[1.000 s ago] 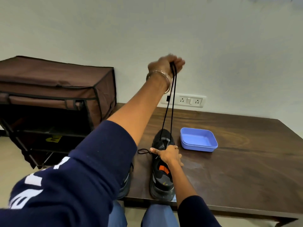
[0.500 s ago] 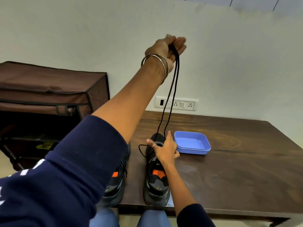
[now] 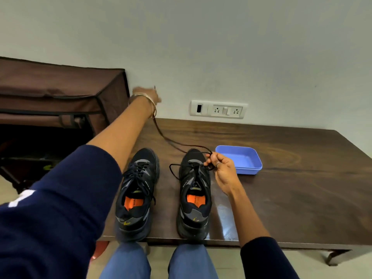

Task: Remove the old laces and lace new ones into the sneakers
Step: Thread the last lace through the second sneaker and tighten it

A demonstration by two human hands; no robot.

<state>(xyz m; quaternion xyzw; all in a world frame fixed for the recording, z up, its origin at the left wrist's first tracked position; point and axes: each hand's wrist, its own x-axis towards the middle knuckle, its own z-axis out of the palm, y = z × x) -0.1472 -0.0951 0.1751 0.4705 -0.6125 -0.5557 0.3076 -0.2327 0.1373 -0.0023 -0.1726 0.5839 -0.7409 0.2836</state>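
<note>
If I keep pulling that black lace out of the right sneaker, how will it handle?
Probably floppy: the black lace sags between the left hand and right hand. Likely light, trailing freely. Its loose loop beside the right sneaker might snag.

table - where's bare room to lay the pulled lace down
The table is bare right of the blue tray and along the wall under the socket strip. It is crowded around both sneakers, where the lace trails.
</note>
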